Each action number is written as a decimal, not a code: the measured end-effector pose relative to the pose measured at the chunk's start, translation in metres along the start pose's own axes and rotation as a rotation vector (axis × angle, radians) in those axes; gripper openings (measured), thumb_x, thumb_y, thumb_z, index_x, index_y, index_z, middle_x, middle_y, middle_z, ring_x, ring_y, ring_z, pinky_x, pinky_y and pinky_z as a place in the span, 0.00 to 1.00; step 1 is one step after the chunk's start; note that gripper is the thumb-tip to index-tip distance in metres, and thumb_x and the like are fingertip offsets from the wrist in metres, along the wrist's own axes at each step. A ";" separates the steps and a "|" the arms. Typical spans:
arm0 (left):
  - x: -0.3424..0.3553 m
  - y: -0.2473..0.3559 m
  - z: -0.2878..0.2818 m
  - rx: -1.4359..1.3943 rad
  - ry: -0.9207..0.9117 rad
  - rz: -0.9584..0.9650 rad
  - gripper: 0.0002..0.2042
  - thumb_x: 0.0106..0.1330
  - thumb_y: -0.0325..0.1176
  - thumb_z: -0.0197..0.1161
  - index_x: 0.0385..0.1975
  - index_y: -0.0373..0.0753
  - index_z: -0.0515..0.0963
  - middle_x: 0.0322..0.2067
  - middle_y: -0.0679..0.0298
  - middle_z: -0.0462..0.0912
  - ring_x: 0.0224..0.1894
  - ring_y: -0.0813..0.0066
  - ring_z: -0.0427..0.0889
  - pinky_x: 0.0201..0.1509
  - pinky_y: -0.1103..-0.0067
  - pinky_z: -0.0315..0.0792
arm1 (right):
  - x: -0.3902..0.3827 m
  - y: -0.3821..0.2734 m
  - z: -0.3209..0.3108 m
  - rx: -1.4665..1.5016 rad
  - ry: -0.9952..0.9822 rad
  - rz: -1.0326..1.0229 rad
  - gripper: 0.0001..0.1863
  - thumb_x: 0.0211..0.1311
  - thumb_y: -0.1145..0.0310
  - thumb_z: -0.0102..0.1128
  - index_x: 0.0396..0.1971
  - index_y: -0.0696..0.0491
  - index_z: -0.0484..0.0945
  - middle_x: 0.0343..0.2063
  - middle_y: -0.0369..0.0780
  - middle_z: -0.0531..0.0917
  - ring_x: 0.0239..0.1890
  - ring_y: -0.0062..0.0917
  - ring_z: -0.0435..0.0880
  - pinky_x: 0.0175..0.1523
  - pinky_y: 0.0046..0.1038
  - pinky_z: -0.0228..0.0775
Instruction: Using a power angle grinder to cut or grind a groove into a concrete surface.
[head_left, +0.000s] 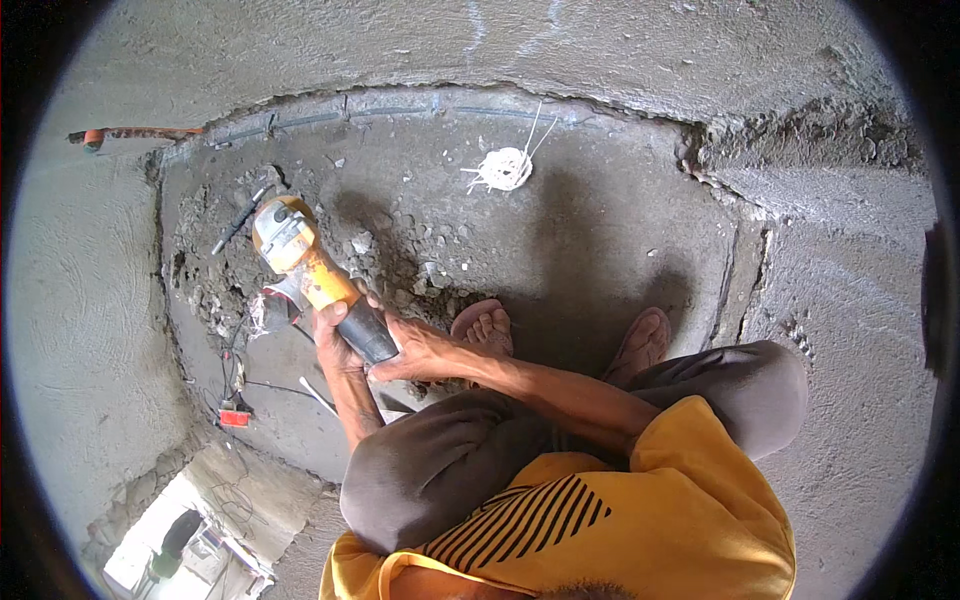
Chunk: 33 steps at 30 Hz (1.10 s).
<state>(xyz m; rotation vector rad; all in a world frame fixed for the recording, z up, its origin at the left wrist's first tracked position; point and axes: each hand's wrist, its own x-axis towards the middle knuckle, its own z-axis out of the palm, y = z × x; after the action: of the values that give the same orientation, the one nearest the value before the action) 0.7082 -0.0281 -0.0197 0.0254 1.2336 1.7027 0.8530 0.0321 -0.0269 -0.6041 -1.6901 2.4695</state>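
An angle grinder with a yellow body, a grey metal head and a black rear grip is held in both my hands, left of the middle. Its head points up and to the left, above the rubble. My left hand is closed round the left side of the body where it meets the black grip. From the other side, my right hand wraps the black grip, its fingers partly hidden. The yellow guard shows round the head; whether a disc is fitted I cannot tell.
Broken rubble lies ahead of my feet, with a dark rod on its left. A white bundle of strips sits farther off. A red block with dark cable lies at left. Rough walls surround the floor; an opening is at lower left.
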 end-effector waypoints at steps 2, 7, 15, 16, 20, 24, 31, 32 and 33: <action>0.003 0.000 -0.004 0.109 0.011 -0.017 0.24 0.46 0.31 0.62 0.44 0.27 0.69 0.32 0.51 0.78 0.30 0.62 0.82 0.33 0.71 0.81 | 0.000 -0.001 0.001 -0.029 0.019 0.069 0.54 0.41 0.56 0.67 0.63 0.70 0.48 0.54 0.62 0.68 0.55 0.44 0.74 0.58 0.35 0.67; 0.006 0.003 -0.002 0.209 -0.039 -0.054 0.22 0.44 0.30 0.60 0.41 0.27 0.70 0.30 0.53 0.78 0.27 0.64 0.81 0.31 0.73 0.80 | 0.008 0.023 0.010 -0.173 0.096 -0.036 0.40 0.43 0.53 0.70 0.50 0.68 0.69 0.41 0.59 0.78 0.44 0.50 0.80 0.49 0.39 0.72; -0.016 0.005 0.004 0.397 0.162 -0.023 0.21 0.48 0.35 0.61 0.41 0.32 0.71 0.29 0.57 0.78 0.28 0.69 0.79 0.32 0.77 0.75 | -0.013 -0.105 -0.016 -0.203 -0.496 -0.215 0.22 0.59 0.52 0.62 0.34 0.60 0.80 0.30 0.46 0.82 0.34 0.39 0.83 0.41 0.35 0.74; -0.021 0.006 0.007 0.422 0.246 -0.038 0.21 0.50 0.38 0.62 0.43 0.33 0.71 0.29 0.58 0.78 0.29 0.68 0.78 0.36 0.76 0.73 | -0.018 -0.113 -0.010 -0.001 -0.618 -0.279 0.20 0.60 0.53 0.61 0.34 0.59 0.80 0.32 0.45 0.82 0.36 0.38 0.82 0.43 0.34 0.73; -0.015 0.004 -0.008 0.401 0.181 0.008 0.18 0.47 0.34 0.62 0.37 0.31 0.72 0.26 0.59 0.78 0.25 0.70 0.79 0.28 0.78 0.75 | -0.024 -0.117 0.007 -0.026 -0.657 -0.453 0.18 0.61 0.56 0.61 0.37 0.59 0.80 0.37 0.45 0.81 0.42 0.37 0.81 0.48 0.34 0.70; -0.016 0.000 -0.013 0.516 0.118 0.002 0.18 0.46 0.36 0.62 0.35 0.31 0.74 0.25 0.60 0.79 0.25 0.71 0.79 0.30 0.79 0.73 | -0.027 -0.123 0.001 -0.046 -0.674 -0.417 0.18 0.60 0.58 0.61 0.39 0.60 0.78 0.39 0.44 0.81 0.46 0.37 0.79 0.52 0.34 0.68; -0.014 -0.004 -0.006 0.511 0.057 0.030 0.17 0.47 0.35 0.63 0.36 0.33 0.74 0.26 0.60 0.78 0.27 0.69 0.79 0.33 0.77 0.73 | -0.032 -0.130 -0.010 -0.018 -0.658 -0.505 0.17 0.59 0.60 0.62 0.36 0.60 0.77 0.37 0.44 0.79 0.45 0.37 0.79 0.51 0.35 0.68; -0.009 -0.005 -0.010 0.540 0.012 0.002 0.18 0.47 0.36 0.63 0.36 0.32 0.74 0.26 0.60 0.79 0.27 0.69 0.79 0.32 0.77 0.73 | -0.031 -0.131 -0.010 0.004 -0.659 -0.502 0.16 0.59 0.60 0.62 0.36 0.60 0.77 0.37 0.43 0.79 0.45 0.37 0.78 0.51 0.35 0.68; -0.010 -0.004 -0.013 0.547 0.042 0.002 0.18 0.46 0.36 0.63 0.36 0.32 0.74 0.26 0.60 0.79 0.27 0.70 0.79 0.33 0.77 0.73 | -0.030 -0.132 -0.007 0.006 -0.667 -0.508 0.16 0.59 0.60 0.62 0.36 0.60 0.77 0.37 0.43 0.79 0.45 0.37 0.78 0.51 0.35 0.68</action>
<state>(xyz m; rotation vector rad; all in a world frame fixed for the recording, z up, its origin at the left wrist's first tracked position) 0.7095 -0.0445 -0.0238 0.3193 1.6966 1.3268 0.8639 0.0806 0.0993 0.6581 -1.7115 2.3978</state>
